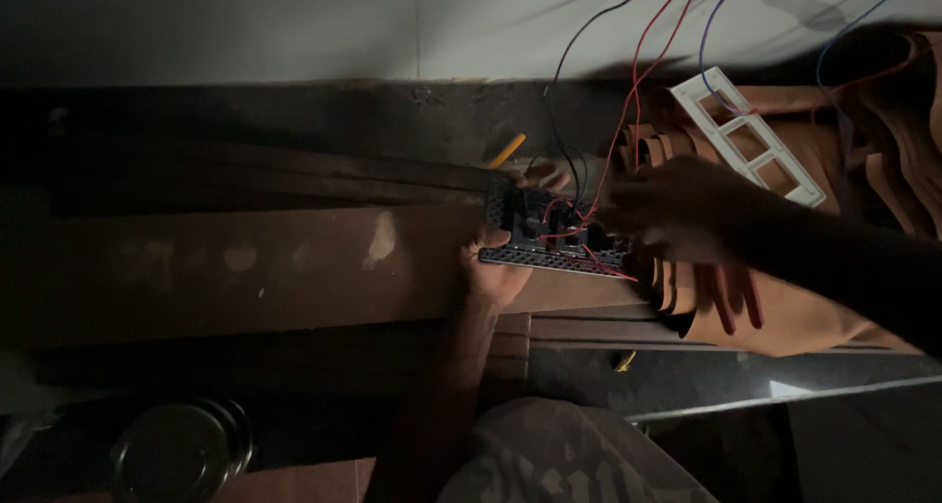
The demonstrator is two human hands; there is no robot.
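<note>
No packages, labels, signs or screens visible. Scene dim; dark areas at left and bottom edge cannot be read for such items.

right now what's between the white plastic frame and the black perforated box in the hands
In the head view, the right hand lies between the white frame and the black box, along with red wires and curled tan strips.
</note>
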